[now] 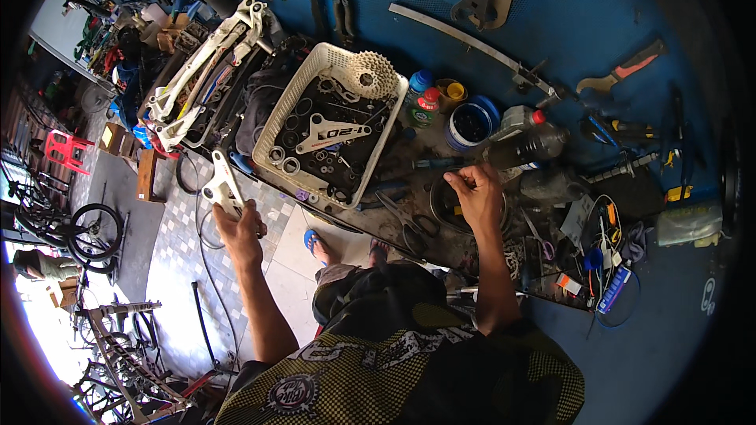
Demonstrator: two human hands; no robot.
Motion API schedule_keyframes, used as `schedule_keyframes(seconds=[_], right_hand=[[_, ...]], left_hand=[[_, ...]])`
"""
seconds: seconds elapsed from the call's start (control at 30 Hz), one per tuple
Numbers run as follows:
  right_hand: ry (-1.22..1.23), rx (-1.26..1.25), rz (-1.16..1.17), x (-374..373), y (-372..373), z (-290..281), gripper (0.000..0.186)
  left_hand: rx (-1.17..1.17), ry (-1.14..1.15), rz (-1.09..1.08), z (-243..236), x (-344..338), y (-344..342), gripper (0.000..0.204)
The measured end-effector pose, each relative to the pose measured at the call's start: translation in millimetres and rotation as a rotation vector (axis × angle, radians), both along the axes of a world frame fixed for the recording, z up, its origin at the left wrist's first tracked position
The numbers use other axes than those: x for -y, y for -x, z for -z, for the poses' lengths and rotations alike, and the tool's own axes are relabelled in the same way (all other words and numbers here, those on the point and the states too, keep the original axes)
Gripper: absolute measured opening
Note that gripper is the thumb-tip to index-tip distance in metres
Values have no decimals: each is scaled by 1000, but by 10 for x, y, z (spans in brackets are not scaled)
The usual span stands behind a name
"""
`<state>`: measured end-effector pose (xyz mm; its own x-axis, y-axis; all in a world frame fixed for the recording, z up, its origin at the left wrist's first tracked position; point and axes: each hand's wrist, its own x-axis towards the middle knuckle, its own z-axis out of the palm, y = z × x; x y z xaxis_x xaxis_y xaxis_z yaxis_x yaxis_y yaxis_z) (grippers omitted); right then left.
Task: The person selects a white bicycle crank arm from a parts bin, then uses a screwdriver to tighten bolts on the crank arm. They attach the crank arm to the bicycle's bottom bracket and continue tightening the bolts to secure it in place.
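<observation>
My left hand (241,238) grips a white suspension rocker link (221,182) from a bicycle, held out over the floor left of the bench. The link's upper arm sticks up past my fingers. My right hand (480,198) is raised over a dark round bowl (439,203) on the bench, thumb and fingertips pinched together. Anything between those fingertips is too small to make out. Between the hands, farther back, stands a cream plastic basket (293,93). In it lie a similar white link (335,134), a cassette of sprockets (373,75), and several rings and small parts.
A white bicycle frame part (206,67) lies at the back left. Behind my right hand stand a blue tub (491,114), a red-capped bottle (426,102) and a dark bottle (543,142). Scissors (409,228) rest near the bench edge. Tools hang on the blue wall (567,39).
</observation>
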<state>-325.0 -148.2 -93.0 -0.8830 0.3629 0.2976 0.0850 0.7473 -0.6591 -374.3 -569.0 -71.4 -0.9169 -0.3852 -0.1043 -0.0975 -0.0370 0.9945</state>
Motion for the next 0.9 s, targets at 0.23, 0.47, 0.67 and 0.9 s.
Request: schedule_keyframes(seconds=[0.23, 0.47, 0.67, 0.9], right_hand=[[-131, 24, 74, -223, -125, 17, 17], [111, 104, 127, -253, -398, 32, 29], [75, 226, 201, -188, -490, 9, 19], [-154, 37, -117, 145, -185, 94, 18]], left_hand=[[39, -187, 251, -79, -308, -45, 33], [72, -329, 410, -78, -465, 69, 35], [38, -269, 453, -138, -504, 210, 39], [65, -229, 452, -210, -549, 174, 37]])
